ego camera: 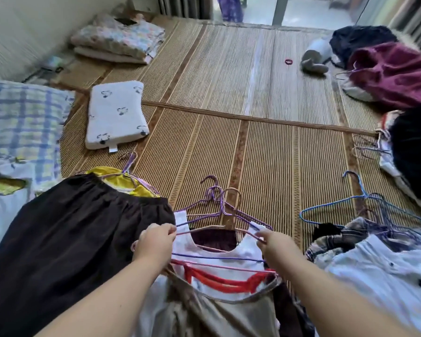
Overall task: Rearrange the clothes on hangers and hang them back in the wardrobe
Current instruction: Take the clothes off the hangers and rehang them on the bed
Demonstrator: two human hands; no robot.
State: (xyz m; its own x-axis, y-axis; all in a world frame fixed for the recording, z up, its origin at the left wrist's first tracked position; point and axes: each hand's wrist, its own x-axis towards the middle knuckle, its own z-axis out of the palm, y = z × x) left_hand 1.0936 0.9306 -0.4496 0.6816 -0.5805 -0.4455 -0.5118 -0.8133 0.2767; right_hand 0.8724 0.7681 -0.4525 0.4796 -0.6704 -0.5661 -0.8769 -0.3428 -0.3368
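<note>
Your left hand (156,242) and right hand (276,244) each pinch a shoulder of the white sleeveless top with red stripes (219,276) on its pink wire hanger (204,231). Beyond the top, the striped woven straw mat (229,93) lies open. Two pillows sit left of it: one white printed pillow (116,115) and one checked pillow (22,122).

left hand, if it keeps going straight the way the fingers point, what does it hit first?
The left hand points up and right, pinching the white top at its shoulder strap. Straight on, it would probably first meet the bundle of purple wire hangers lying just past the strap; depth is hard to judge from one view.
</note>
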